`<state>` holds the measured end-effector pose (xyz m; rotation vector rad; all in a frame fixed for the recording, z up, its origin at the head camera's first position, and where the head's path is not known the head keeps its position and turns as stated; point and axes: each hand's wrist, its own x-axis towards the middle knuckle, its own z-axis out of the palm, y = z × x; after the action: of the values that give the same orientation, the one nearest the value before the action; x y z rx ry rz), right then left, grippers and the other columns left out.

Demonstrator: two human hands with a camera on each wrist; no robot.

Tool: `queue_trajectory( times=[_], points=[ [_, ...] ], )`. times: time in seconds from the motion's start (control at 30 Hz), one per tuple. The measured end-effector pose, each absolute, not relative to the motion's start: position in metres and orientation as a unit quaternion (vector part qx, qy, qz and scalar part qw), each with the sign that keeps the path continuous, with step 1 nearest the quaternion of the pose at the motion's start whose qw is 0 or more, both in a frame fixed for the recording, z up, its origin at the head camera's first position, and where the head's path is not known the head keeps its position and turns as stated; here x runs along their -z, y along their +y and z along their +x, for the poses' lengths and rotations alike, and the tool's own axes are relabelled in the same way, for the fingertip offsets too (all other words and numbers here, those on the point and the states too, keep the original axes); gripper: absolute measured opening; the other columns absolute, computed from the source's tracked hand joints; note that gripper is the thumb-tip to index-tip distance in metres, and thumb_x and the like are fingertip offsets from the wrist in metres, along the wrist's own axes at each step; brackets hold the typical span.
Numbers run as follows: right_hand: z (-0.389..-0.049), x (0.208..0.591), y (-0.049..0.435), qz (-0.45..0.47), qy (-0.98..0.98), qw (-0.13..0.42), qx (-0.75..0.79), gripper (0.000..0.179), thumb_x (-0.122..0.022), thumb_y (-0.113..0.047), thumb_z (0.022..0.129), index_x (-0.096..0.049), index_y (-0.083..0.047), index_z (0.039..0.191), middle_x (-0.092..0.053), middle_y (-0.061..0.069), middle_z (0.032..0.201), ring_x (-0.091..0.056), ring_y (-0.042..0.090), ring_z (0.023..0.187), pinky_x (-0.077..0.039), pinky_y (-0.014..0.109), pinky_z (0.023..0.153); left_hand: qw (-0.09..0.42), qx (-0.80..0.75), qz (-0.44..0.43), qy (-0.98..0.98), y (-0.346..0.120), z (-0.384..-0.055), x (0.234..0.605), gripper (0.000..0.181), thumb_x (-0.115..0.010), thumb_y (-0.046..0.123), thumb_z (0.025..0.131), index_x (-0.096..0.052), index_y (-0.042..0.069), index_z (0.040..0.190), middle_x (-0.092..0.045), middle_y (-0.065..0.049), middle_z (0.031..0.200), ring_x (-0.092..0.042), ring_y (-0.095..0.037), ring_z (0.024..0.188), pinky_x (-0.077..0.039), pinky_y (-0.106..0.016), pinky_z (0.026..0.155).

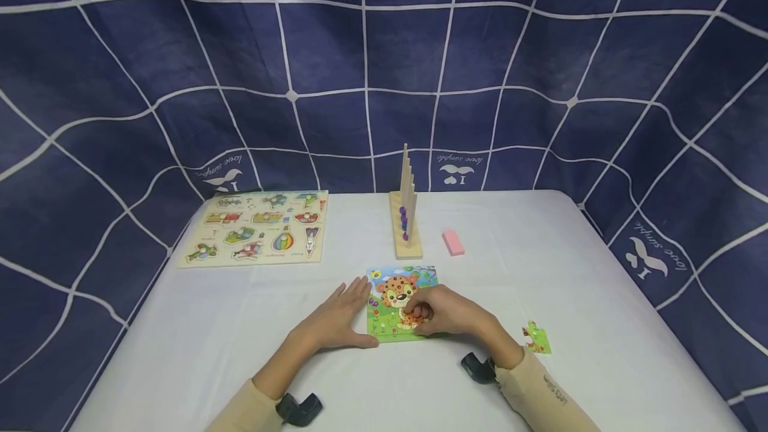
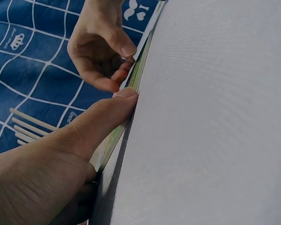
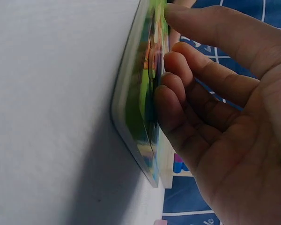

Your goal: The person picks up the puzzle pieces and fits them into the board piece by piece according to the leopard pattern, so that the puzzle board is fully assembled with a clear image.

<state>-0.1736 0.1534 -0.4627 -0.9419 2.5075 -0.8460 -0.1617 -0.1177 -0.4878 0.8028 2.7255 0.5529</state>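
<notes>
A square jigsaw puzzle (image 1: 384,333) with a cartoon leopard on green grass lies flat on the table. My left hand (image 1: 337,319) rests at its left side with fingers extended, and the thumb reaches its lower left corner. My right hand (image 1: 450,311) is over its lower right part, covering some of the picture. In the right wrist view, the loosely bent fingers (image 3: 171,105) touch or nearly touch the puzzle face, thumb apart, with nothing visible between them. A loose green puzzle piece (image 1: 538,339) lies on the table beside my right forearm.
Behind the puzzle stands a wooden peg stand (image 1: 409,252) with purple and blue beads. A pink block (image 1: 453,243) lies to its right. At the back left is a vehicle picture board (image 1: 288,260). A blue checked curtain (image 1: 396,52) surrounds the white table (image 1: 240,325).
</notes>
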Motion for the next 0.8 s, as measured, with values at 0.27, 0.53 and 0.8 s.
queue_trajectory(
  times=[0.27,0.53,0.8],
  points=[
    [-0.171,0.461,0.159,-0.313,0.885,0.172,0.299,0.030,-0.083,-0.015,0.075,-0.071,-0.010,0.103,-0.062,-0.005,0.081,-0.053,0.006,0.071,-0.048,0.016,0.062,0.129,-0.194,0.276,0.933,-0.115,-0.162,0.489,0.116,-0.067,0.073,0.072,-0.025,0.002,0.153,-0.019,-0.012,0.163,-0.016,-0.027,0.152,-0.015,-0.046,0.126],
    [-0.165,0.463,0.171,-0.306,0.889,0.157,0.303,0.033,-0.083,-0.018,0.075,-0.071,-0.010,0.105,-0.062,-0.006,0.082,-0.054,0.005,0.073,-0.049,0.016,0.062,0.127,-0.194,0.276,0.933,-0.116,-0.162,0.489,0.116,-0.067,0.074,0.071,-0.025,0.002,0.153,-0.018,-0.013,0.163,-0.017,-0.028,0.152,-0.015,-0.046,0.126],
    [-0.157,0.462,0.194,-0.267,0.904,0.147,0.300,0.035,-0.084,-0.018,0.073,-0.070,-0.009,0.104,-0.060,-0.006,0.082,-0.052,0.006,0.072,-0.048,0.018,0.061,0.124,-0.196,0.274,0.934,-0.117,-0.161,0.488,0.116,-0.068,0.073,0.071,-0.026,0.002,0.153,-0.019,-0.013,0.163,-0.017,-0.028,0.152,-0.016,-0.046,0.125]
  ],
)
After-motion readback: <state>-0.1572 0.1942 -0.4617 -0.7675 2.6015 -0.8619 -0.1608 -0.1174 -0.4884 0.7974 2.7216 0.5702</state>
